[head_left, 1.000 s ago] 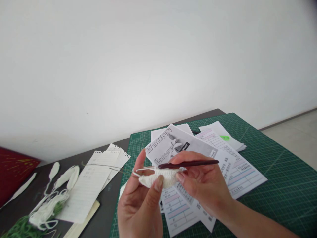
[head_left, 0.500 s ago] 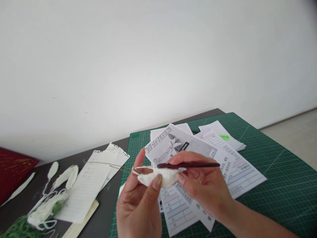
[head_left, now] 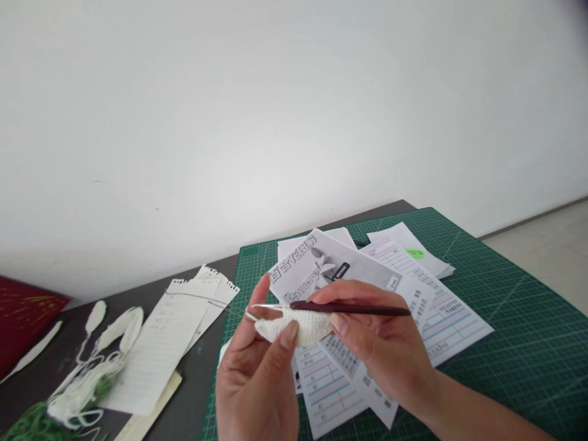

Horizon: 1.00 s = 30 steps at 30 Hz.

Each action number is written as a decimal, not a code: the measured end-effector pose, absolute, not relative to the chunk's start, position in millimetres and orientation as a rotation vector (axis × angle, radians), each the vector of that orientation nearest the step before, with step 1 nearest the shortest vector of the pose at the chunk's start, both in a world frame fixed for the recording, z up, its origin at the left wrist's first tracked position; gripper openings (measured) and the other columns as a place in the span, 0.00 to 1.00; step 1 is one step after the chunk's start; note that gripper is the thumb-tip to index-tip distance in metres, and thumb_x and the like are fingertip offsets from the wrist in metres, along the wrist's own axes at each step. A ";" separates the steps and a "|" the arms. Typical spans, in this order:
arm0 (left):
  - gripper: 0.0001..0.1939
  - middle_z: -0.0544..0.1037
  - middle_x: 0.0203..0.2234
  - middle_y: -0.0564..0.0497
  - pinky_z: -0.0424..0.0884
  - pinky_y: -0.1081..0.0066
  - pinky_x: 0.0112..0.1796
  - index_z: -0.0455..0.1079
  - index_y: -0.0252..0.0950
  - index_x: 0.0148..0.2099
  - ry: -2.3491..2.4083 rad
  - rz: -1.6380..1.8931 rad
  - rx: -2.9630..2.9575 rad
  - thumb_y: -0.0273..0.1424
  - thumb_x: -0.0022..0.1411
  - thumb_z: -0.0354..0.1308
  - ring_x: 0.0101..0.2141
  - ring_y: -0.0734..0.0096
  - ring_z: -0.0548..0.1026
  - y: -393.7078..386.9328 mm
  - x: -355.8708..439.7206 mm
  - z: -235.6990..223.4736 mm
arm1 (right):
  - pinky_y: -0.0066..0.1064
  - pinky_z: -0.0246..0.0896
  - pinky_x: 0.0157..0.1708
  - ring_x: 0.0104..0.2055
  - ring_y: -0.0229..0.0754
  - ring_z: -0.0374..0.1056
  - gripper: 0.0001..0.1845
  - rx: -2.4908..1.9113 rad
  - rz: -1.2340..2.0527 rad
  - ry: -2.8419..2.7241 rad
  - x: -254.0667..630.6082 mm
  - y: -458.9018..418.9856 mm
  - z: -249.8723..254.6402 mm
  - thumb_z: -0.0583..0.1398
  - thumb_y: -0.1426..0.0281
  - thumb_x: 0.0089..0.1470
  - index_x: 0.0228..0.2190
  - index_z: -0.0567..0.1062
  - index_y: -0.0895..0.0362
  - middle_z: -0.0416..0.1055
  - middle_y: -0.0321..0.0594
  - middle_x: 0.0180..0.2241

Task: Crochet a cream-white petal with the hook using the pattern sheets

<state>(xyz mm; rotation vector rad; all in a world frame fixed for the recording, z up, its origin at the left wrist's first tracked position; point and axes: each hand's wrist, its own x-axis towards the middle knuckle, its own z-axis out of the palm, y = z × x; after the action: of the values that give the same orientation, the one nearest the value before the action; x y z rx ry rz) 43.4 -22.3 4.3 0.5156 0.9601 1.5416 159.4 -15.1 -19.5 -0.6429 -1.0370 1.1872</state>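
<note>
Between the thumb and fingers of my left hand (head_left: 261, 373) is a small white crocheted piece (head_left: 312, 326), curved like a petal. A thin wire (head_left: 193, 295) sticks out leftward past the piece's left tip. My right hand (head_left: 381, 343) grips a crochet hook (head_left: 358, 307) by its dark red handle, and its thumb touches the right end of the piece. The hook's silver shaft points left, lying along the upper edge of the crochet, with its tip near my left forefinger. White yarn runs close to that tip; the exact loop is too small to make out.
Printed sheets (head_left: 459, 324) lie under my hands on a green cutting mat (head_left: 514, 367). A bright green clip (head_left: 414, 253) rests on papers behind. At left are lined note sheets (head_left: 151, 343), white crocheted petals (head_left: 133, 327), tangled white and green yarn (head_left: 76, 398) and a red item (head_left: 27, 318).
The hook's tip has shifted slightly up and its handle tilts a little more. The wire's far end has moved slightly right. Both hands keep their hold.
</note>
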 end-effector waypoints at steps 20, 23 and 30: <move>0.20 0.83 0.32 0.54 0.72 0.84 0.34 0.78 0.42 0.45 0.935 1.537 0.496 0.26 0.47 0.69 0.32 0.76 0.79 -21.7 41.3 5.2 | 0.27 0.73 0.34 0.37 0.39 0.74 0.19 -0.578 1.230 -1.017 160.5 -16.8 -20.1 0.59 0.80 0.52 0.40 0.80 0.47 0.78 0.36 0.39; 0.19 0.83 0.31 0.55 0.71 0.86 0.34 0.78 0.41 0.44 0.910 1.534 0.480 0.24 0.47 0.68 0.32 0.78 0.79 -21.5 42.4 6.6 | 0.26 0.72 0.35 0.37 0.38 0.74 0.18 -0.601 1.215 -1.005 159.5 -16.6 -18.5 0.60 0.80 0.51 0.39 0.80 0.48 0.79 0.36 0.38; 0.20 0.83 0.30 0.54 0.72 0.83 0.37 0.77 0.41 0.46 0.933 1.544 0.481 0.24 0.49 0.67 0.35 0.74 0.80 -23.9 43.1 7.7 | 0.20 0.70 0.33 0.35 0.35 0.74 0.22 -0.708 1.180 -1.026 158.8 -16.7 -18.5 0.61 0.83 0.46 0.37 0.80 0.46 0.79 0.32 0.36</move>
<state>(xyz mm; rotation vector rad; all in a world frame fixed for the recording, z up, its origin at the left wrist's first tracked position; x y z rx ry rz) 43.1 -23.9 7.7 0.4814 0.9330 1.5438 158.8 -16.7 -18.5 -0.7078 -1.0259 1.1798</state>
